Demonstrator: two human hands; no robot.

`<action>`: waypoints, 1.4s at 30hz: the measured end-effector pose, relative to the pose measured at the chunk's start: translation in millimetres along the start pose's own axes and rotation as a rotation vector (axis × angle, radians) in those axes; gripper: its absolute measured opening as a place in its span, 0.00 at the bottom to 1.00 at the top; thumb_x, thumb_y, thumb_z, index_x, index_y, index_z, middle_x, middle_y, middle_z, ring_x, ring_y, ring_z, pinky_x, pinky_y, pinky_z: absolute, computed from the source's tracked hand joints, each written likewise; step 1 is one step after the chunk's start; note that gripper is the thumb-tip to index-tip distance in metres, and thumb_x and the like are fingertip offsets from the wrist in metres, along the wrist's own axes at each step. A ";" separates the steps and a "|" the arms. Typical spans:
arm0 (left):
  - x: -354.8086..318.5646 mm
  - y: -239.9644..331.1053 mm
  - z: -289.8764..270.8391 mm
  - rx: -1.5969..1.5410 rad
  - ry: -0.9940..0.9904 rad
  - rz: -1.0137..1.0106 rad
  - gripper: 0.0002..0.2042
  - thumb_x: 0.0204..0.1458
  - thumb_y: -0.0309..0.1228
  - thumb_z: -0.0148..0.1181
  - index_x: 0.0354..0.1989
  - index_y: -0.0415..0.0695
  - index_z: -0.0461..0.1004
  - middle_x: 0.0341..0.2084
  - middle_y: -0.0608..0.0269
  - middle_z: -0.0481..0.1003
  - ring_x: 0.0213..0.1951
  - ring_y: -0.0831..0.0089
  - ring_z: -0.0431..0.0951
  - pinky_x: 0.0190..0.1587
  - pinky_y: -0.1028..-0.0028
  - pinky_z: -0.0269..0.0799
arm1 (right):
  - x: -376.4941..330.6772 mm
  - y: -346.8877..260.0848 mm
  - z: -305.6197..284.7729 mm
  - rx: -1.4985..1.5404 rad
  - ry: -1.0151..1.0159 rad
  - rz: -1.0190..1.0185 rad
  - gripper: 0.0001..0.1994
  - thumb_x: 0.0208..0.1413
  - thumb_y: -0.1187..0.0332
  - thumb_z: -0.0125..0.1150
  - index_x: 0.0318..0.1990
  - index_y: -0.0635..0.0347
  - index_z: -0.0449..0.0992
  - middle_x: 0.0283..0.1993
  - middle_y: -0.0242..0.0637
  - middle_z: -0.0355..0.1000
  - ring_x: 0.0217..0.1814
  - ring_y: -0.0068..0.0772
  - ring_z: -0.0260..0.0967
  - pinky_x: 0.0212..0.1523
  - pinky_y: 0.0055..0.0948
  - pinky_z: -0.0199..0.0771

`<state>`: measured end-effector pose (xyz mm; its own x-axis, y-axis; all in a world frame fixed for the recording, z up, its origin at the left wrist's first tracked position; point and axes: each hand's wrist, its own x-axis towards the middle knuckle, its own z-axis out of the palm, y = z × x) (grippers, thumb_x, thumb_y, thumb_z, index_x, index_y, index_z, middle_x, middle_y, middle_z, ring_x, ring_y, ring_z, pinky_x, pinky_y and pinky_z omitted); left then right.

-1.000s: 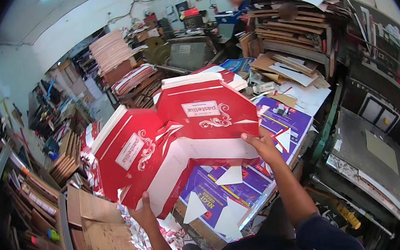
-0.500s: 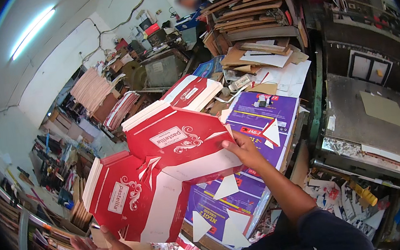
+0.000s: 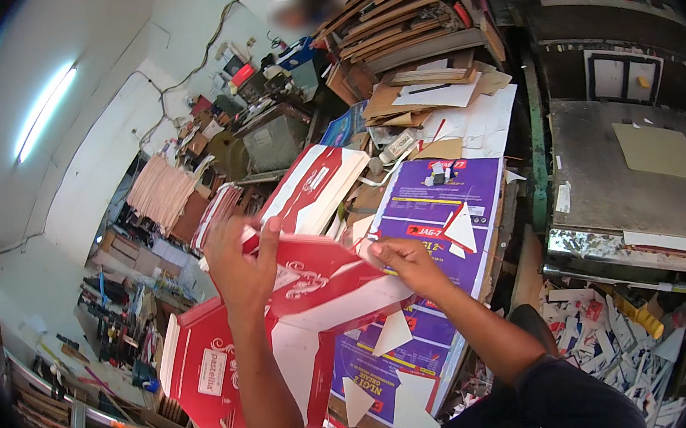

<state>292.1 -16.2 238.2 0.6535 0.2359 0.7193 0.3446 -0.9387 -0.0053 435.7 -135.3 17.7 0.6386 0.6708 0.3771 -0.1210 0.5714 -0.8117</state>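
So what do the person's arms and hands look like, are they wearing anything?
Both hands are bare, with no gloves: the left hand and the right hand. The forearms are bare too. A dark sleeve covers the right upper arm.

Both hands, left point(image 3: 241, 269) and right point(image 3: 410, 264), on a red-and-white carton sheet point(image 3: 303, 317) above purple sheets point(image 3: 433, 205).

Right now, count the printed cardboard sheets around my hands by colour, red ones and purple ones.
Red printed sheets: 2, the red sheet under both hands and another red sheet behind it
Purple printed sheets: 1 on top, the purple sheet; more may lie beneath
Total: 3
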 end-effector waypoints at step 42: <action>-1.1 -15.2 42.9 0.077 0.522 0.127 0.10 0.55 0.33 0.65 0.28 0.43 0.73 0.24 0.60 0.73 0.30 0.57 0.71 0.38 0.61 0.64 | -33.3 -63.0 -24.8 -0.313 0.054 -0.103 0.07 0.59 0.70 0.66 0.39 0.64 0.78 0.34 0.37 0.75 0.42 0.28 0.74 0.48 0.29 0.73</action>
<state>315.1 8.6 207.6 0.2780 -0.0530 0.9591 0.3459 -0.9260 -0.1514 440.9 -205.5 45.2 0.6755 0.5867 0.4467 0.1798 0.4565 -0.8714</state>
